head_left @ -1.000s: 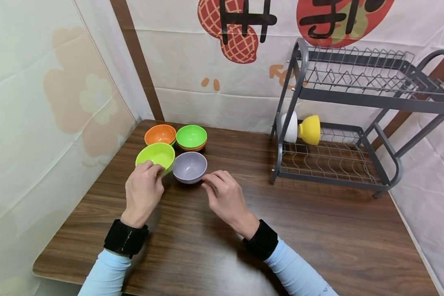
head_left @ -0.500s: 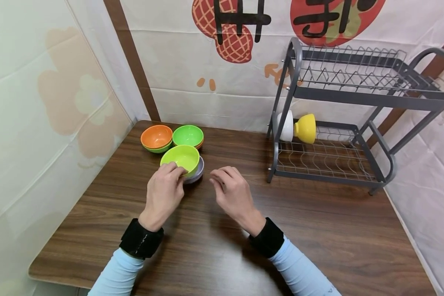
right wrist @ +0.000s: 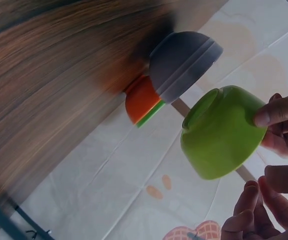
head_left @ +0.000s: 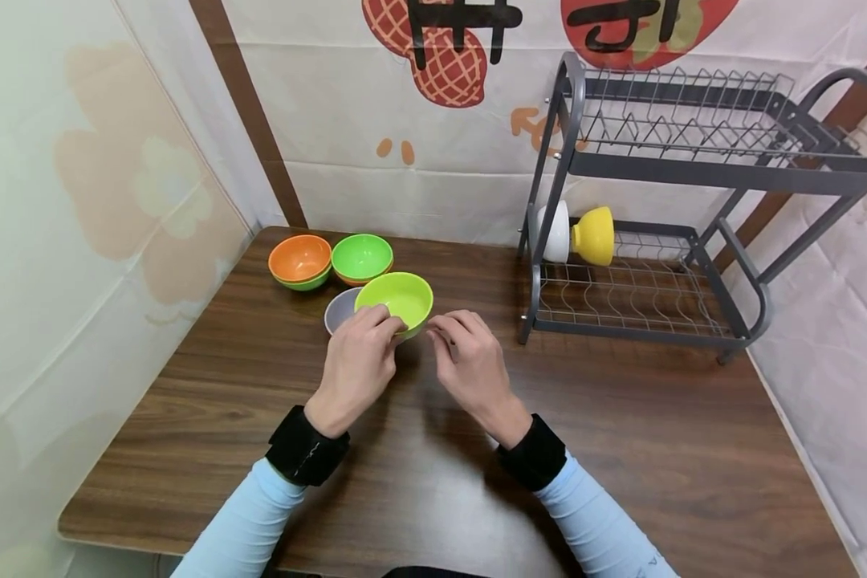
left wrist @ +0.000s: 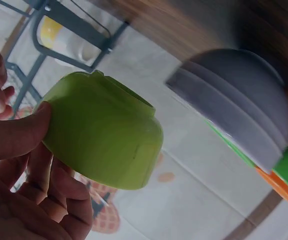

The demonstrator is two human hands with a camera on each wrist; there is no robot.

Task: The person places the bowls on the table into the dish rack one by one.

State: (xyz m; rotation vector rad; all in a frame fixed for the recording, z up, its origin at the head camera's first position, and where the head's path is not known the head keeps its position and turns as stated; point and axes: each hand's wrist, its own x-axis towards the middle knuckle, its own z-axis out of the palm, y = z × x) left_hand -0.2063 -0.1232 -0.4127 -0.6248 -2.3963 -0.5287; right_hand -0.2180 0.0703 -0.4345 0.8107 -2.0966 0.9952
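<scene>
My left hand (head_left: 356,363) pinches a lime-green bowl (head_left: 409,294) by its near rim and holds it above the table. In the left wrist view the thumb lies on the bowl's outer wall (left wrist: 104,130), with the fingers on the other side of the rim. My right hand (head_left: 474,365) is just right of the bowl, its fingers loosely bent. A small gap parts its fingertips (right wrist: 251,186) from the bowl in the right wrist view. A greyish-purple bowl (head_left: 340,310) sits on the table behind the lime one, which partly hides it.
At the back left, an orange bowl (head_left: 299,258) rests in a green one, beside a green bowl (head_left: 362,257) stacked on an orange one. A two-tier dish rack (head_left: 643,327) stands at the back right on the table (head_left: 209,449). Its lower tier holds a white bowl (head_left: 557,233) and a yellow bowl (head_left: 594,237).
My left hand has carried the lime-green bowl rightward, from beside the greyish-purple bowl across its front. The right hand stays nearby, and the bowl now sits close to its fingertips.
</scene>
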